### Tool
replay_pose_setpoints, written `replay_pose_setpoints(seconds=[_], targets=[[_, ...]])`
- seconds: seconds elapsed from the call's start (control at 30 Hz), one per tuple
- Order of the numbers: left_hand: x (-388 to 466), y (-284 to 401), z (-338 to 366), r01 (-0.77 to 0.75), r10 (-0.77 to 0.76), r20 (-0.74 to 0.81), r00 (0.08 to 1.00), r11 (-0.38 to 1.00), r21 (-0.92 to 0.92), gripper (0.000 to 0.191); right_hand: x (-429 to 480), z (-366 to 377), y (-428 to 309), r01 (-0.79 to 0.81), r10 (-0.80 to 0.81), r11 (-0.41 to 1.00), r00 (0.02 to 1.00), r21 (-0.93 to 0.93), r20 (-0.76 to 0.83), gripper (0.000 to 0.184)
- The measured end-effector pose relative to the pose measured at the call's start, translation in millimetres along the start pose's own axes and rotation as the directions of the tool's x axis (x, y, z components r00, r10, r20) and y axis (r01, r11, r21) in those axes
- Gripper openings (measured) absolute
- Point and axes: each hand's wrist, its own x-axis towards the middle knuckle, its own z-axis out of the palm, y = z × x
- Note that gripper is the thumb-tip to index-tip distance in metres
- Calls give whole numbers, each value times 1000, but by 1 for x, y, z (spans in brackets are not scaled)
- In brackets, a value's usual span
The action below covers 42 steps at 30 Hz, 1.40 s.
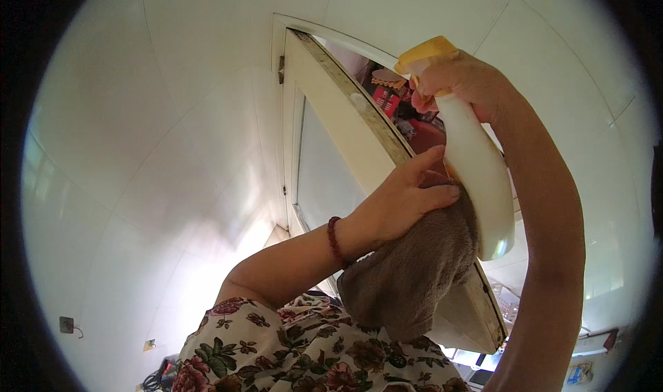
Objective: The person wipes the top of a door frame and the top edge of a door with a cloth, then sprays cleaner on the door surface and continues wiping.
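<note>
Up at the top right, my right hand [466, 78] grips the neck of a white spray bottle [479, 169] with a yellow trigger head [427, 52]. The nozzle points left, toward the upper part of a cream door [331, 128] that stands ajar. My left hand [409, 197], with a dark red bead bracelet on its wrist, holds a brown cloth [414, 267] that hangs down below it. This hand is beside the bottle and in front of the door's edge. Dark grime marks the door's narrow edge [357, 94]. The cloth hides part of the lower door.
White wall panels [171, 107] lie left of the door frame [278, 50], with a hinge [281, 70] between. Red and patterned items [388, 102] show through the gap. A wall hook [67, 325] is at the lower left, near black cables [153, 379].
</note>
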Motion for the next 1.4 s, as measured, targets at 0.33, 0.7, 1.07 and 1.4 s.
replay_pose_setpoints(seconds=[0.33, 0.7, 1.07, 1.4], targets=[[23, 4, -21, -16, 14, -63, 998, 999, -40, 81, 55, 2, -21, -35, 25, 997, 986, -62, -165, 38], [22, 17, -56, -77, 70, -115, 991, 995, -59, 81, 112, 0, -39, 162, -161, 986, 986, 28, -37, 32], [21, 16, -68, -77, 71, -97, 993, 995, -68, 82, 139, 3, -36, 188, -188, 982, 982, 18, -7, 30], [24, 7, -71, -55, 43, -138, 990, 995, -82, 85, 153, 6, -34, 113, -114, 993, 992, 23, 54, 24]])
